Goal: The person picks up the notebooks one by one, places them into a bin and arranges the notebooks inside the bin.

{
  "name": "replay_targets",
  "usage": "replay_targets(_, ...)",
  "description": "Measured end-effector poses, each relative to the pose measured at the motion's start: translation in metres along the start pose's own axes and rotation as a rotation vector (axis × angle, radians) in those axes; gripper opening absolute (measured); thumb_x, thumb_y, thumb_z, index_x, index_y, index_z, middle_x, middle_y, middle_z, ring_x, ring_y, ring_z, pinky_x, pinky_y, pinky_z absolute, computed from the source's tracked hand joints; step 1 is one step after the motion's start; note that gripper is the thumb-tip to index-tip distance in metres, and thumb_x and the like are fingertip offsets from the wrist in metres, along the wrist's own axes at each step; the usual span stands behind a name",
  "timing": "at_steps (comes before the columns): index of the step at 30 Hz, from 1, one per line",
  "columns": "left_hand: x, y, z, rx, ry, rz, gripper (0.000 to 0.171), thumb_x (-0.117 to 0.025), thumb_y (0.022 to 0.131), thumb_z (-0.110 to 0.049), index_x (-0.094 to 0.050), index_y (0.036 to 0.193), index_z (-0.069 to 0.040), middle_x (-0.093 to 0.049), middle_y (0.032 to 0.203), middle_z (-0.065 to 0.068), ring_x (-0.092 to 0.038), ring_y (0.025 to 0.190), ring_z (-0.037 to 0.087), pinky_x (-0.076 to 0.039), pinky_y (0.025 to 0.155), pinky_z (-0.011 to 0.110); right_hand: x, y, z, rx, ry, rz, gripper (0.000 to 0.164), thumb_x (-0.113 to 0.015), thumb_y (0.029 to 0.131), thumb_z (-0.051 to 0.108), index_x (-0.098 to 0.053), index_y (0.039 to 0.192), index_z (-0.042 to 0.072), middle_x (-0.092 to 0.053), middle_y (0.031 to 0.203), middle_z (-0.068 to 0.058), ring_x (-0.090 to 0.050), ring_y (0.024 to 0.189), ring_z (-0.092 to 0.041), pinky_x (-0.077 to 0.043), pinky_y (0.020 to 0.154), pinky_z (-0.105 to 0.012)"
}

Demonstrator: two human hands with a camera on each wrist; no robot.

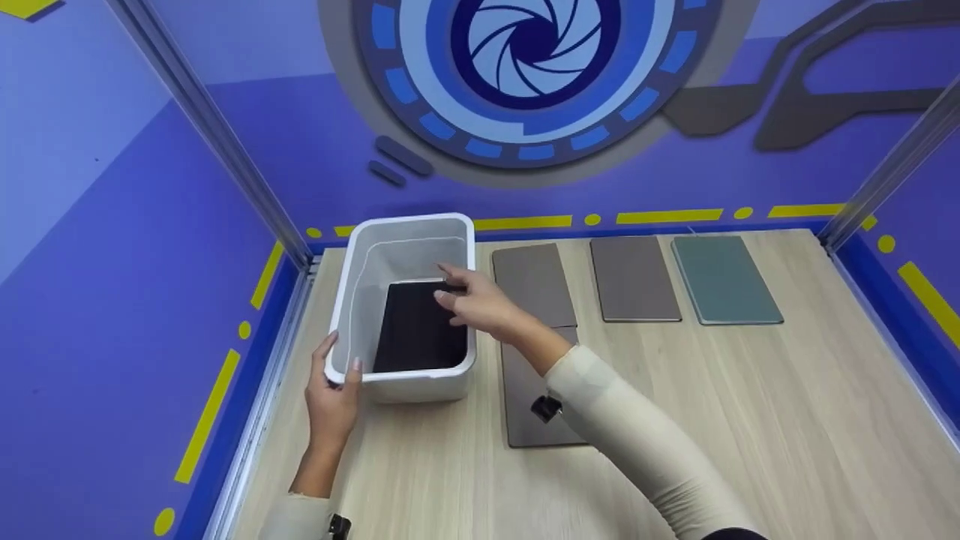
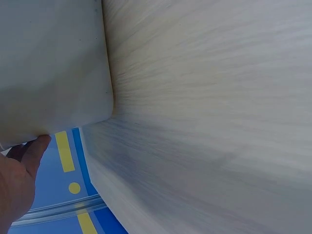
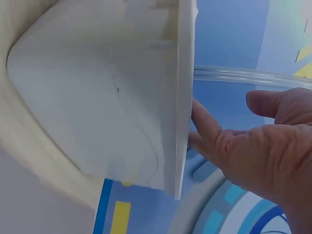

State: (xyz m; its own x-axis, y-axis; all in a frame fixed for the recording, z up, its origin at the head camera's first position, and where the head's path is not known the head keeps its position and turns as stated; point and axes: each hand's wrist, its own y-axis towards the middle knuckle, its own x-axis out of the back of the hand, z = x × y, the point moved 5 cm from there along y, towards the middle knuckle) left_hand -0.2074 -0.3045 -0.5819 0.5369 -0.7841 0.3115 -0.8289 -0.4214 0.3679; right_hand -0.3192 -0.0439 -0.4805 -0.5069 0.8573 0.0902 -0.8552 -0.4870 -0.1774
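Observation:
A white plastic bin (image 1: pixel 420 386) stands at the left of the table, and a black flat notebook-like item (image 1: pixel 420 330) lies inside it. My left hand (image 1: pixel 330 405) grips the bin's near left corner, thumb at the front rim and fingers along the left side. In the left wrist view, fingertips (image 2: pixel 43 141) meet the outer wall. Over the bin's right rim reaches my right hand (image 1: pixel 484 304), fingers loosely extended and nothing held. From the right wrist, that hand (image 3: pixel 253 151) shows beyond the rim (image 3: pixel 184 97), its lower fingers partly hidden behind it.
Right of the bin lie two grey-brown notebooks, a far one (image 1: pixel 529 277) and a near one (image 1: pixel 532 405) partly under my right forearm. Farther right are another grey-brown notebook (image 1: pixel 636 281) and a green one (image 1: pixel 726 281). Blue patterned walls (image 1: pixel 285 135) enclose the wooden table (image 1: pixel 750 420).

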Motion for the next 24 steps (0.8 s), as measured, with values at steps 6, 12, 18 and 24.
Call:
replay_targets(6,0.002,-0.001,0.001,0.002,-0.015,0.034,0.062,-0.071,0.096,-0.011,-0.054,0.155,-0.015,-0.069,0.141,0.02,-0.065,0.114,0.027,-0.045,0.092,0.008,0.021,-0.006,0.002,0.043,-0.031,-0.088,0.064,-0.061,0.107,0.017,-0.039,0.166,0.013,-0.058,0.148,-0.023,-0.065,0.13,-0.035,-0.062,0.098,-0.043)
replay_targets(12,0.003,-0.001,0.001,-0.002,-0.028,0.047,0.061,-0.071,0.097,-0.013,-0.054,0.155,-0.017,-0.066,0.147,0.015,-0.062,0.112,0.022,-0.045,0.091,0.009,0.048,-0.015,0.0,0.093,-0.113,-0.164,0.057,-0.059,0.108,0.018,-0.045,0.163,0.01,-0.068,0.134,-0.023,-0.067,0.117,-0.031,-0.064,0.091,-0.04)
replay_targets(18,0.001,0.0,0.002,0.001,-0.03,0.053,0.06,-0.071,0.098,-0.012,-0.054,0.156,-0.017,-0.065,0.148,0.015,-0.059,0.108,0.019,-0.045,0.09,0.009,0.079,-0.028,-0.013,0.085,-0.174,-0.2,0.055,-0.058,0.109,0.021,-0.046,0.163,0.013,-0.066,0.139,-0.022,-0.065,0.126,-0.036,-0.062,0.096,-0.045)
replay_targets(24,0.002,0.0,0.0,0.01,-0.032,0.055,0.061,-0.072,0.097,-0.013,-0.054,0.156,-0.018,-0.065,0.149,0.015,-0.06,0.112,0.021,-0.044,0.092,0.009,0.112,-0.048,-0.038,0.045,-0.192,-0.23,0.056,-0.055,0.11,0.023,-0.043,0.164,0.013,-0.062,0.145,-0.024,-0.062,0.133,-0.041,-0.058,0.104,-0.052)
